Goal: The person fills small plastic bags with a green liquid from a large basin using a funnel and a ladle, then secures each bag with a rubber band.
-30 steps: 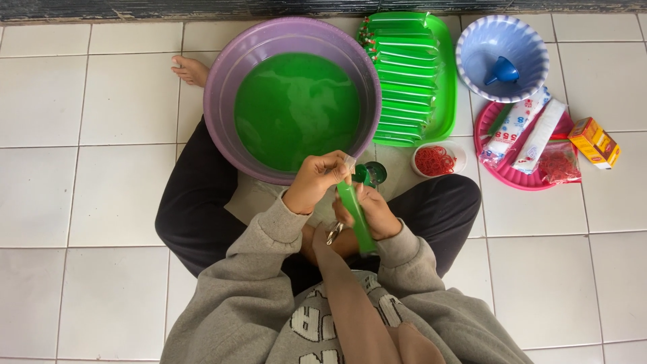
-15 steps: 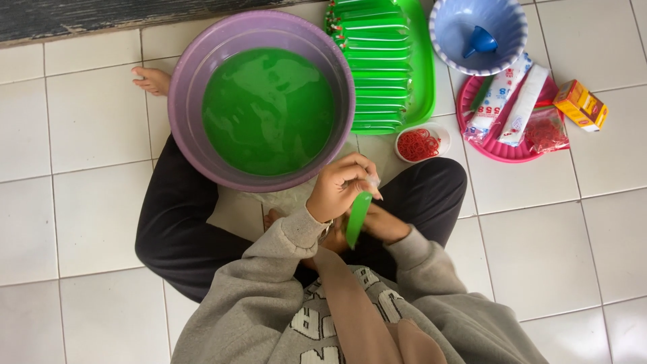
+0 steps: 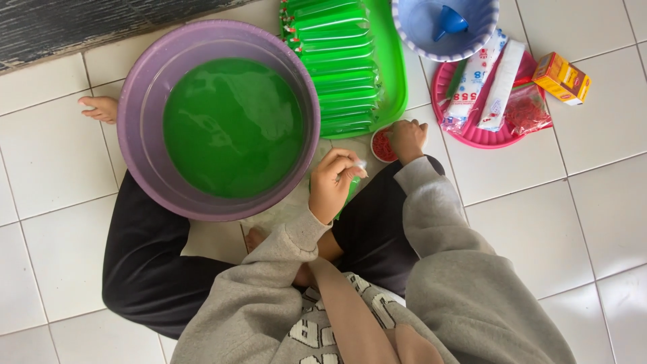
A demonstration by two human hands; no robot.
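Here, left hand (image 3: 335, 183) pinching green packet (image 3: 350, 191), right hand (image 3: 406, 139) fingers curled in rubber-band dish (image 3: 381, 145)

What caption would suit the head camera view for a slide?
Seated on floor tiles, a person's left hand pinches a filled green tube while the right hand reaches into a small dish of red bands.

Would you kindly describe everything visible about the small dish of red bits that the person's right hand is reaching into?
The small round dish looks like white plastic, with a low rim, and holds a pile of small red pieces, possibly rubber bands. It sits upright on the tiled floor, just below the green tray and left of the pink plate. The right hand covers its right side, fingers dipping in.
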